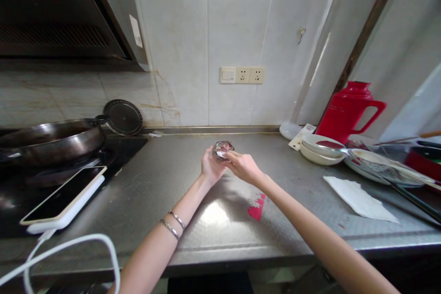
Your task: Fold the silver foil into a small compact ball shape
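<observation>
My left hand [211, 167] is wrapped round a small, shiny, round glass dish [219, 145] and holds it up above the steel counter. At the dish's near right side is my right hand [244, 168], its thumb and fingers closed together over the rim. Something whitish shows inside the dish beside those fingertips; whether the right hand pinches it or only touches it is hard to see. Below the hands, a pinkish-red ragged patch [257, 207] lies on the counter.
On the left, a pan [51, 140] sits on the stove near a phone [65, 195] on a white block with a cable. Along the right are a red thermos [339, 112], stacked white bowls [319, 156], plates with utensils and a white paper napkin [360, 198].
</observation>
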Action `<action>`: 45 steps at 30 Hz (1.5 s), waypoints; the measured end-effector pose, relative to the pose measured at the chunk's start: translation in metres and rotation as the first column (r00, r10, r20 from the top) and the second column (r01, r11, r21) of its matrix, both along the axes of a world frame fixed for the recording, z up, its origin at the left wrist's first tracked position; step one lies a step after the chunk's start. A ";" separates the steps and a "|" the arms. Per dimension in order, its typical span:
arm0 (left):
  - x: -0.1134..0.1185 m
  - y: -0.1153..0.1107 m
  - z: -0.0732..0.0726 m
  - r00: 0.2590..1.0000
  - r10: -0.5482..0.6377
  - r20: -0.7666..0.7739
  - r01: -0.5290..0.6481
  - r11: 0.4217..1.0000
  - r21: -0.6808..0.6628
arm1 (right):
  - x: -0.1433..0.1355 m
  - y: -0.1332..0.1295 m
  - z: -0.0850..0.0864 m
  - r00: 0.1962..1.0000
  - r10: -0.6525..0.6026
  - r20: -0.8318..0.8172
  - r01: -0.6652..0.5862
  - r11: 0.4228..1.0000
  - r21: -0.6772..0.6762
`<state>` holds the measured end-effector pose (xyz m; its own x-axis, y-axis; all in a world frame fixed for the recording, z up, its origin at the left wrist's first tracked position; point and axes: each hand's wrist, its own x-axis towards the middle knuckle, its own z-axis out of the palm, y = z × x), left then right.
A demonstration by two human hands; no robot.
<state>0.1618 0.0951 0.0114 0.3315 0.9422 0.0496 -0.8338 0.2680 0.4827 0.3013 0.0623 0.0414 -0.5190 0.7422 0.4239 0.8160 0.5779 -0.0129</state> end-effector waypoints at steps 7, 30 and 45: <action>-0.021 0.014 -0.003 0.952 -0.208 -0.223 0.206 0.978 -0.034 | 0.026 -0.004 0.027 0.849 0.266 0.457 -0.286 0.958 -0.028; -0.021 0.011 -0.001 0.829 -0.176 -0.530 0.203 0.979 -0.009 | 0.006 -0.014 0.043 0.748 0.176 0.640 -0.231 0.973 0.003; -0.010 0.009 -0.004 0.942 0.196 -0.271 -0.186 0.981 0.062 | -0.026 -0.028 -0.019 0.996 -0.063 -0.068 0.051 0.984 -0.171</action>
